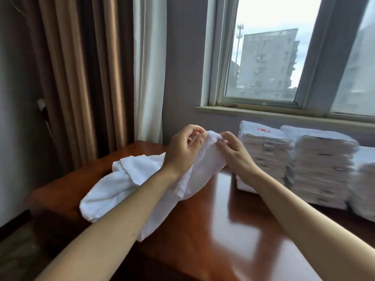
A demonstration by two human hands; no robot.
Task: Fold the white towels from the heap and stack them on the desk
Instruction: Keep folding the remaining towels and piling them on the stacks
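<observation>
Both hands are raised above the glossy brown desk [213,230] with a white towel [203,171] bunched between them. My left hand [182,151] pinches its top edge from the left, and my right hand [233,153] pinches the same edge from the right. The towel hangs down from the fingers and drapes onto the desk towards the near left. A loose white towel [121,179] lies crumpled on the desk's left part, behind my left forearm. At the right stand stacks of folded white towels [263,155], the nearest topped by a red logo.
A second tall stack [320,169] and a third [365,189] stand further right along the wall under the window sill [284,114]. Brown and white curtains [91,78] hang at the left. The desk's left edge drops off to the floor.
</observation>
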